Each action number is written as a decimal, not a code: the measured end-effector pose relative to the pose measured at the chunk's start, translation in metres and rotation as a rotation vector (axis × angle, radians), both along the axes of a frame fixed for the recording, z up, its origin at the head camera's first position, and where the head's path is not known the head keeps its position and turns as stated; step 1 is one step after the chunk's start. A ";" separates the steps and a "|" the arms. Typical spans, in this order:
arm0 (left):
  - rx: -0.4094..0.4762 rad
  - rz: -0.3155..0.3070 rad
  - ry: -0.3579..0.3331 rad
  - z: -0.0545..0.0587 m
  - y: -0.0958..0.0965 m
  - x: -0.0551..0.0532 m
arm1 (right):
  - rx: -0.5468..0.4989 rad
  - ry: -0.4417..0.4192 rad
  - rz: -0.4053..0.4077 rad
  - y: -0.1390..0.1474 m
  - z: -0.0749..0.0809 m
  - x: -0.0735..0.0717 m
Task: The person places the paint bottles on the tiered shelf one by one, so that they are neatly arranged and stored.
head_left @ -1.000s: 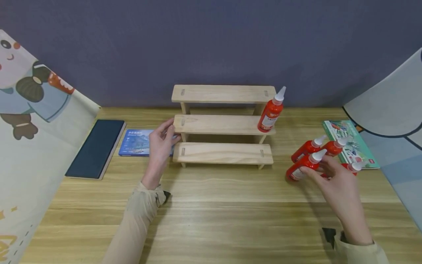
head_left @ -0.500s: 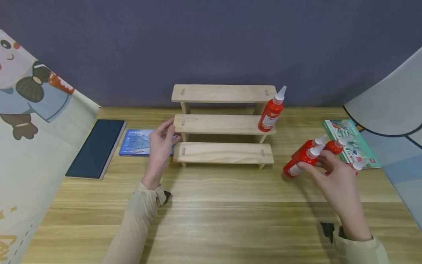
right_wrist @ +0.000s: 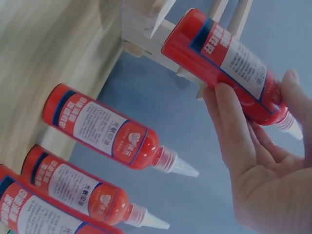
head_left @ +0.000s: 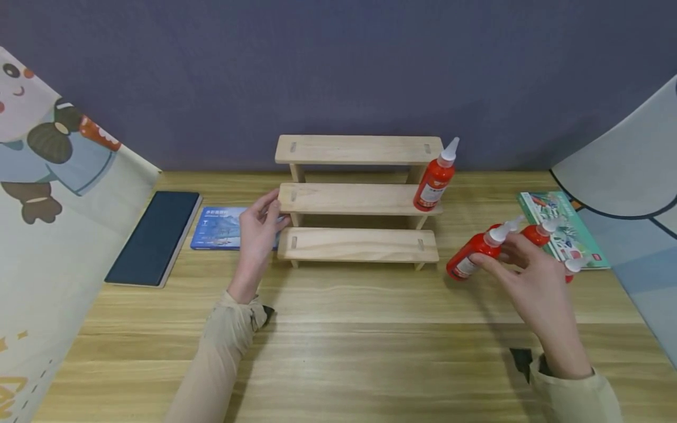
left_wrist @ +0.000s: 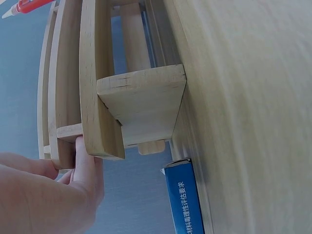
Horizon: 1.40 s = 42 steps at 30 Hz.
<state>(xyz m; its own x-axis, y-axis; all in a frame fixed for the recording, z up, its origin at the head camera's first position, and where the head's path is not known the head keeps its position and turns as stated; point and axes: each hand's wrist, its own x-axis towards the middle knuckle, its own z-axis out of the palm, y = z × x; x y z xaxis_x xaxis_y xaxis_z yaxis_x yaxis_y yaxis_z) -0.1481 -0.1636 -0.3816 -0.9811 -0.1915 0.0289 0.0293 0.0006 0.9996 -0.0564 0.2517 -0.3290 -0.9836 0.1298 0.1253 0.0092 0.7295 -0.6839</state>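
Note:
My right hand grips a red squeeze bottle with a white pointed nozzle, its base tilted toward the shelf. In the right wrist view the held bottle is off the table, thumb and fingers around its upper body. Several like bottles stand on the table beside it, partly hidden by the hand in the head view. My left hand holds the left end of the middle board of a three-step wooden shelf. Another red bottle stands on that board's right end.
A blue box lies partly behind the left hand. Farther left is a dark notebook. A green illustrated book lies at the right, behind the bottles. A dark blue panel rises behind the shelf.
My right hand has lifted the bottle slightly and carried it left, away from the other bottles and toward the shelf. The left hand stays in place on the shelf.

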 end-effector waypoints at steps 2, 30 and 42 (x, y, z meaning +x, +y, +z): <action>0.005 -0.002 0.001 0.000 0.000 0.000 | 0.008 0.005 0.003 -0.003 0.002 -0.001; -0.013 0.003 0.007 -0.002 0.000 0.001 | -0.045 0.160 0.122 -0.051 0.033 -0.024; -0.024 0.009 0.011 -0.001 0.000 0.001 | -0.152 0.147 0.167 -0.072 0.037 -0.041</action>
<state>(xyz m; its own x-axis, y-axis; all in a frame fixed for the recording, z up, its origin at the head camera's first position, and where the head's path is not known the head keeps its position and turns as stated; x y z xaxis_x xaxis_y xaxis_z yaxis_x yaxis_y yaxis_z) -0.1474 -0.1641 -0.3827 -0.9789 -0.1994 0.0440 0.0399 0.0245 0.9989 -0.0973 0.1801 -0.2923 -0.9656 -0.0047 0.2598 -0.2103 0.6017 -0.7705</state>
